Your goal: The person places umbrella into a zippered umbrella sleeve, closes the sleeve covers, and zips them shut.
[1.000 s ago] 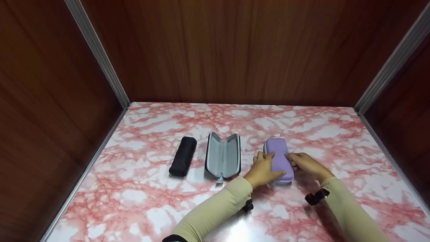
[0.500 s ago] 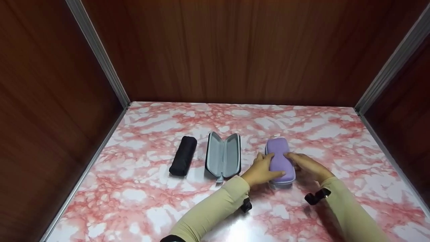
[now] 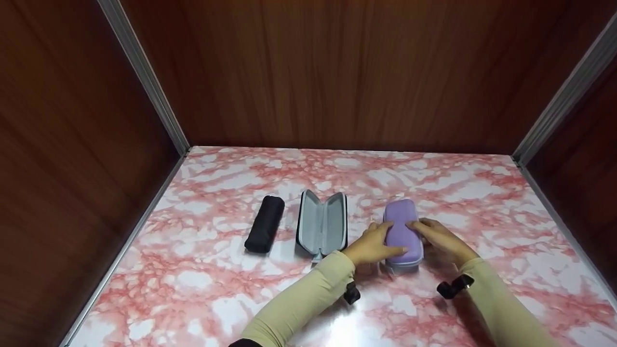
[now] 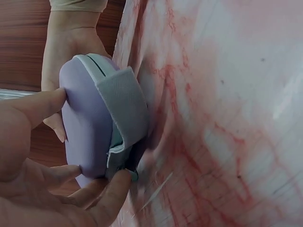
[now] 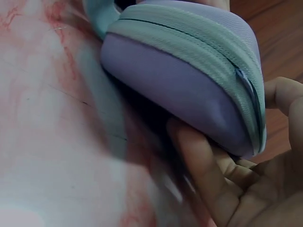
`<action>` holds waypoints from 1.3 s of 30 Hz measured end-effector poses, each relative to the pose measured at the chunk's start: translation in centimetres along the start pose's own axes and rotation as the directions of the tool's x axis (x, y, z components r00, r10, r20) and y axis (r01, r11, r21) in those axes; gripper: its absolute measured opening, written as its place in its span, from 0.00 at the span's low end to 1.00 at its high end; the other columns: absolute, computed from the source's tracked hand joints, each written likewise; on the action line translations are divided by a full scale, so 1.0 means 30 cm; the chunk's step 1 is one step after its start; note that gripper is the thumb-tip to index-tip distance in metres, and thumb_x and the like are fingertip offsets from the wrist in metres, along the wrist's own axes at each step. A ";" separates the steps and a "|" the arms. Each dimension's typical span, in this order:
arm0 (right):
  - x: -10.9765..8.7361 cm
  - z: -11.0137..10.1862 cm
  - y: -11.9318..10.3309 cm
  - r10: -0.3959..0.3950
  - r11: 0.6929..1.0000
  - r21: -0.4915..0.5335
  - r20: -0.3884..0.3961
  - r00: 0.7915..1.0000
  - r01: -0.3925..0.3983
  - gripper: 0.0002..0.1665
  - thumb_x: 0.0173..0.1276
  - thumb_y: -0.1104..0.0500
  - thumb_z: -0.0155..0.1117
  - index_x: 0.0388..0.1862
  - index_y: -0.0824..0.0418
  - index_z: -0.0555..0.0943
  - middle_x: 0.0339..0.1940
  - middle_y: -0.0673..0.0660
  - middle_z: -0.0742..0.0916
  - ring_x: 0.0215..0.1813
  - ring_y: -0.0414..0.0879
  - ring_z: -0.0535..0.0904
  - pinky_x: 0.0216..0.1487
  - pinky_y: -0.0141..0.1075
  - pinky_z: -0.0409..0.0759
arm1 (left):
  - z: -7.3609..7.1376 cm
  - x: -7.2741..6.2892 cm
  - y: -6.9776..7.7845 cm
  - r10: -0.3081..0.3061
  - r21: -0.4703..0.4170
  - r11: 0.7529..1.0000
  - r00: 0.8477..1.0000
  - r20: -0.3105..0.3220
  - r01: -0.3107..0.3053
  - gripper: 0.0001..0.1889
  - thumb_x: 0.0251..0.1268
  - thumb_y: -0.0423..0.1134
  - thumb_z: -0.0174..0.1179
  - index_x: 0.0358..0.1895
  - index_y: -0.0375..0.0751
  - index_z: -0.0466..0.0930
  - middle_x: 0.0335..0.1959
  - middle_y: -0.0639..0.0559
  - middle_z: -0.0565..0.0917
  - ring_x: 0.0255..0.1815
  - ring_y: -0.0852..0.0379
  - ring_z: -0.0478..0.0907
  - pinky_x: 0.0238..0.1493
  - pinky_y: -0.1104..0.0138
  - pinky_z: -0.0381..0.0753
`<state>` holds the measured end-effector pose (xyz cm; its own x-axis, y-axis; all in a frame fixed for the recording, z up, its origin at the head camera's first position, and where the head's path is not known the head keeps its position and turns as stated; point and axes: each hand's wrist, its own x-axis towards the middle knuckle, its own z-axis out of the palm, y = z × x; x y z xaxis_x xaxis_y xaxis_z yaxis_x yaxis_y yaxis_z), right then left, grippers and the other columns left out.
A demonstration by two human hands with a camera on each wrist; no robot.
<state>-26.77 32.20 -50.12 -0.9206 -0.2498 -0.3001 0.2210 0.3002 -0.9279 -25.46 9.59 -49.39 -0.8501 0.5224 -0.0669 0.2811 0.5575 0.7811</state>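
A purple zippered glasses case (image 3: 401,211), lid down, is held between both hands on the right half of the table. My left hand (image 3: 370,245) grips its left side, thumb on the top face. From the right, my right hand (image 3: 444,239) holds it with the thumb on top; in the right wrist view its fingers (image 5: 199,151) curl beneath the case. A grey zipper band (image 5: 189,52) runs around the side, and a grey strap (image 4: 124,104) shows at one end in the left wrist view. Part of the underside seems raised off the table.
Left of the hands, an unfolded black glasses case (image 3: 322,224) with grey lining lies on the red-and-white marbled table (image 3: 207,289). Farther left is a long black pouch-like bundle (image 3: 265,224). Brown wood-look panels (image 3: 313,72) stand at the back and both sides.
The purple case has shifted slightly to the right and its top face has tilted a little, with both hands keeping hold. The black case and black bundle stay in place.
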 end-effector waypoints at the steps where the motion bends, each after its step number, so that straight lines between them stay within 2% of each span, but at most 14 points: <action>1: 0.000 0.001 0.000 -0.004 1.000 0.000 -0.009 1.000 0.004 0.47 0.77 0.43 0.53 0.74 0.79 0.54 0.52 0.62 0.85 0.49 0.47 0.84 0.52 0.41 0.82 | 0.000 0.000 0.001 -0.003 -0.011 1.000 1.000 -0.002 0.003 0.44 0.62 0.56 0.67 0.76 0.40 0.60 0.67 0.43 0.68 0.64 0.53 0.68 0.63 0.65 0.70; 6: -0.013 0.006 -0.015 -0.031 0.998 0.055 -0.063 0.998 0.034 0.46 0.77 0.44 0.52 0.75 0.77 0.53 0.54 0.61 0.83 0.49 0.45 0.83 0.51 0.37 0.81 | 0.002 0.008 0.009 -0.015 -0.104 0.995 0.998 -0.056 0.009 0.48 0.59 0.53 0.69 0.78 0.40 0.55 0.68 0.44 0.66 0.64 0.53 0.68 0.64 0.64 0.69; 11: -0.022 0.008 -0.038 -0.077 0.986 0.137 -0.112 0.991 0.093 0.41 0.79 0.48 0.50 0.74 0.76 0.52 0.50 0.59 0.82 0.45 0.45 0.84 0.44 0.38 0.83 | -0.002 0.019 0.020 -0.032 -0.173 0.985 0.989 -0.141 0.007 0.52 0.55 0.52 0.72 0.78 0.39 0.52 0.68 0.42 0.66 0.64 0.49 0.68 0.64 0.61 0.69; 15: -0.020 0.010 -0.037 -0.112 0.975 0.174 -0.148 0.983 0.137 0.41 0.77 0.47 0.52 0.72 0.76 0.54 0.44 0.58 0.84 0.41 0.45 0.83 0.38 0.38 0.83 | -0.007 0.022 0.021 -0.083 -0.284 0.958 0.985 -0.154 0.036 0.54 0.56 0.51 0.72 0.79 0.35 0.49 0.68 0.37 0.66 0.66 0.46 0.69 0.63 0.60 0.71; 17: -0.005 0.001 -0.018 -0.125 0.966 0.206 -0.152 0.980 0.155 0.41 0.75 0.46 0.54 0.71 0.75 0.56 0.43 0.58 0.85 0.40 0.46 0.83 0.38 0.38 0.84 | -0.009 0.024 0.020 -0.103 -0.374 0.926 0.984 -0.148 0.041 0.54 0.57 0.48 0.73 0.79 0.33 0.47 0.68 0.35 0.68 0.65 0.45 0.71 0.62 0.61 0.73; 19: 0.027 -0.019 0.024 -0.145 0.948 0.266 -0.133 0.980 0.176 0.39 0.75 0.47 0.56 0.70 0.72 0.58 0.44 0.60 0.85 0.41 0.48 0.84 0.39 0.40 0.85 | -0.011 0.023 0.020 -0.129 -0.466 0.883 0.983 -0.133 0.052 0.54 0.57 0.47 0.73 0.79 0.33 0.45 0.69 0.34 0.68 0.64 0.46 0.72 0.61 0.61 0.74; 22: 0.065 -0.045 0.076 -0.166 0.912 0.363 -0.094 0.982 0.189 0.33 0.77 0.49 0.56 0.69 0.67 0.61 0.48 0.62 0.85 0.45 0.51 0.85 0.45 0.43 0.85 | -0.014 0.020 0.021 -0.170 -0.617 0.782 0.982 -0.081 0.084 0.54 0.56 0.44 0.74 0.78 0.33 0.45 0.66 0.35 0.71 0.59 0.47 0.76 0.59 0.61 0.76; 24: 0.066 -0.044 0.076 -0.187 0.899 0.387 -0.080 0.979 0.203 0.32 0.77 0.49 0.57 0.68 0.66 0.61 0.50 0.63 0.84 0.47 0.52 0.85 0.46 0.43 0.85 | -0.017 0.017 0.022 -0.180 -0.693 0.713 0.983 -0.033 0.107 0.51 0.57 0.42 0.74 0.77 0.34 0.49 0.62 0.38 0.73 0.55 0.50 0.78 0.57 0.61 0.77; 26: 0.039 -0.023 0.044 -0.200 0.900 0.380 -0.077 0.977 0.214 0.36 0.75 0.48 0.57 0.70 0.68 0.58 0.51 0.63 0.84 0.49 0.52 0.84 0.48 0.43 0.84 | -0.019 0.017 0.020 -0.151 -0.743 0.660 0.988 0.009 0.108 0.44 0.57 0.40 0.73 0.73 0.34 0.57 0.56 0.42 0.78 0.51 0.51 0.80 0.54 0.60 0.80; 28: 0.008 0.003 0.002 -0.208 0.898 0.377 -0.090 0.974 0.227 0.39 0.75 0.48 0.58 0.70 0.71 0.56 0.49 0.61 0.84 0.48 0.51 0.84 0.47 0.41 0.84 | -0.021 0.018 0.017 -0.097 -0.769 0.633 0.994 0.040 0.093 0.34 0.59 0.37 0.71 0.68 0.34 0.66 0.51 0.45 0.81 0.48 0.52 0.82 0.52 0.61 0.81; 30: -0.019 0.024 -0.033 -0.210 0.898 0.375 -0.094 0.973 0.230 0.38 0.76 0.50 0.55 0.70 0.73 0.54 0.47 0.59 0.85 0.46 0.48 0.85 0.45 0.39 0.84 | -0.023 0.018 0.016 -0.045 -0.779 0.623 0.997 0.057 0.073 0.26 0.61 0.34 0.69 0.62 0.35 0.73 0.47 0.47 0.84 0.46 0.52 0.83 0.49 0.61 0.82; 32: -0.032 0.033 -0.048 -0.203 0.896 0.382 -0.097 0.974 0.225 0.32 0.78 0.53 0.51 0.68 0.72 0.55 0.43 0.57 0.86 0.41 0.46 0.85 0.41 0.38 0.85 | -0.026 0.019 0.015 -0.010 -0.786 0.616 0.998 0.066 0.058 0.22 0.62 0.32 0.67 0.60 0.36 0.77 0.45 0.48 0.86 0.45 0.52 0.84 0.49 0.61 0.83; 36: -0.020 0.012 -0.027 -0.254 0.887 0.390 -0.032 0.967 0.246 0.22 0.81 0.54 0.46 0.64 0.67 0.60 0.42 0.59 0.87 0.35 0.46 0.86 0.32 0.40 0.85 | -0.034 0.018 0.016 -0.011 -0.791 0.609 0.998 0.067 0.060 0.21 0.61 0.30 0.68 0.59 0.34 0.78 0.44 0.48 0.86 0.45 0.52 0.85 0.49 0.61 0.83; 39: -0.006 -0.004 -0.004 -0.287 0.874 0.407 -0.006 0.958 0.265 0.21 0.80 0.54 0.48 0.63 0.64 0.62 0.41 0.59 0.87 0.33 0.46 0.85 0.30 0.40 0.84 | -0.041 0.017 0.017 -0.019 -0.777 0.627 0.998 0.062 0.060 0.22 0.59 0.29 0.69 0.58 0.33 0.79 0.45 0.47 0.86 0.46 0.52 0.85 0.50 0.62 0.82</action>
<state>-26.67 32.32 -49.93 -0.9472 -0.3200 -0.0194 0.0804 -0.1786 -0.9806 -26.28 9.35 -48.27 -0.8260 0.5509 -0.1198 -0.2209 -0.1208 0.9678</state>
